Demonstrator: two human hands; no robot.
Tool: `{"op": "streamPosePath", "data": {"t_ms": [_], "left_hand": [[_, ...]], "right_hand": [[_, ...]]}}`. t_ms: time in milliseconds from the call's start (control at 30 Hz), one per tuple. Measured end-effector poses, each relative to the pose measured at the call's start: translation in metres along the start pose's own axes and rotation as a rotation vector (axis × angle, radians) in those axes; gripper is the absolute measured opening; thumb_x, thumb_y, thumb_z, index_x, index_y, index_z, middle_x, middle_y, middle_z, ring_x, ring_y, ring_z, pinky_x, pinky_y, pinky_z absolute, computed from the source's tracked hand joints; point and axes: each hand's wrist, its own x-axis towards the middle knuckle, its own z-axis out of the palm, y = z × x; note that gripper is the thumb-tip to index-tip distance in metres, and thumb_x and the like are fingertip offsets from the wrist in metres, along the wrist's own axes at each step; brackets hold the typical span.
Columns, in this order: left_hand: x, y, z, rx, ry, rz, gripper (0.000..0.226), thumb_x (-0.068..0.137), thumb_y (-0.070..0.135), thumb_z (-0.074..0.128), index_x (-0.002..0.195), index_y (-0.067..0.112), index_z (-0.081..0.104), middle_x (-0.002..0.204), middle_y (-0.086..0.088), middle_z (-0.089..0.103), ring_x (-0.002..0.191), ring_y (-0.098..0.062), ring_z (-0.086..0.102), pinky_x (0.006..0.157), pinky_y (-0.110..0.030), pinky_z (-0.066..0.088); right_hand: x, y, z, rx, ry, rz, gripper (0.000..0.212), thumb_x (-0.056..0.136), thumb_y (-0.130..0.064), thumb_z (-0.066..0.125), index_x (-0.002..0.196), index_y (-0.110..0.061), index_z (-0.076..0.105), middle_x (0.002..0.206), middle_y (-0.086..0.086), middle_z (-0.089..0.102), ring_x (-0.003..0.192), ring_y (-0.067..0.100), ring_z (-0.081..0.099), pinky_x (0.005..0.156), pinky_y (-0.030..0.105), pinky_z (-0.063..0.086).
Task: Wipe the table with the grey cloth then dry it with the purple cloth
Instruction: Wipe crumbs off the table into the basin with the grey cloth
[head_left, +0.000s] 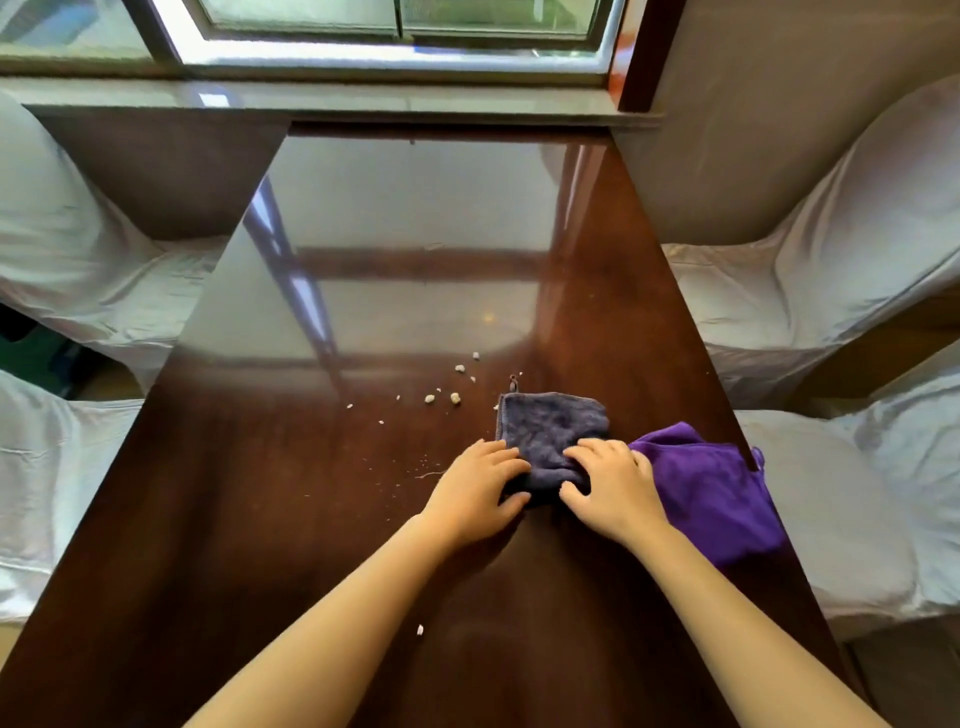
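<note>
A folded grey cloth (548, 428) lies on the dark glossy wooden table (311, 493), right of centre. My left hand (475, 491) grips the cloth's near left edge, fingers curled over it. My right hand (610, 486) presses on and pinches its near right part. The purple cloth (711, 488) lies crumpled just right of my right hand, near the table's right edge, partly under my wrist. White crumbs (441, 397) are scattered on the table just beyond and left of the grey cloth.
White-covered chairs stand on both sides, two on the left (67, 270) and two on the right (841, 291). A window sill (363, 98) borders the table's far end. One crumb (420, 630) lies between my forearms.
</note>
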Motion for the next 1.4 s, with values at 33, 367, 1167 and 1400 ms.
{"op": "streamPosePath", "data": {"t_ms": [33, 367, 1167, 1400], "left_hand": [[-0.007, -0.006, -0.001, 0.018, 0.034, -0.008, 0.045, 0.086, 0.04, 0.05, 0.125, 0.018, 0.053, 0.139, -0.006, 0.05, 0.133, -0.023, 0.037, 0.115, -0.038, 0.02], [-0.083, -0.156, -0.031, 0.166, 0.316, -0.722, 0.053, 0.095, 0.043, 0.027, 0.145, 0.025, 0.018, 0.157, -0.005, 0.014, 0.145, -0.022, 0.008, 0.115, -0.054, 0.003], [-0.092, -0.209, -0.023, 0.231, 0.256, -0.906, 0.057, 0.091, 0.051, 0.011, 0.144, 0.033, 0.002, 0.158, -0.001, 0.002, 0.145, -0.021, -0.005, 0.113, -0.057, -0.005], [-0.091, -0.204, -0.025, 0.209, 0.274, -0.895, 0.054, 0.093, 0.044, 0.011, 0.144, 0.032, 0.002, 0.158, 0.0, 0.002, 0.145, -0.02, -0.006, 0.113, -0.057, -0.007]], "right_hand": [[0.004, -0.004, 0.0, 0.022, 0.042, 0.007, 0.045, 0.082, -0.038, 0.055, 0.124, -0.021, 0.054, 0.133, 0.001, 0.053, 0.124, 0.022, 0.042, 0.106, 0.043, 0.029], [0.049, -0.036, 0.043, -0.088, -0.07, 0.157, 0.071, 0.092, -0.059, 0.021, 0.148, -0.018, 0.002, 0.159, 0.01, -0.004, 0.144, 0.033, -0.007, 0.114, 0.056, -0.003], [0.189, -0.062, 0.047, -0.243, -0.111, -0.277, 0.058, 0.094, -0.051, 0.023, 0.145, -0.036, -0.001, 0.159, -0.001, -0.003, 0.145, 0.024, -0.006, 0.116, 0.05, -0.002], [0.19, -0.104, 0.057, -0.256, -0.124, -0.52, 0.059, 0.093, -0.054, 0.021, 0.145, -0.037, -0.002, 0.159, -0.005, -0.002, 0.145, 0.021, -0.006, 0.115, 0.046, -0.005]]}}
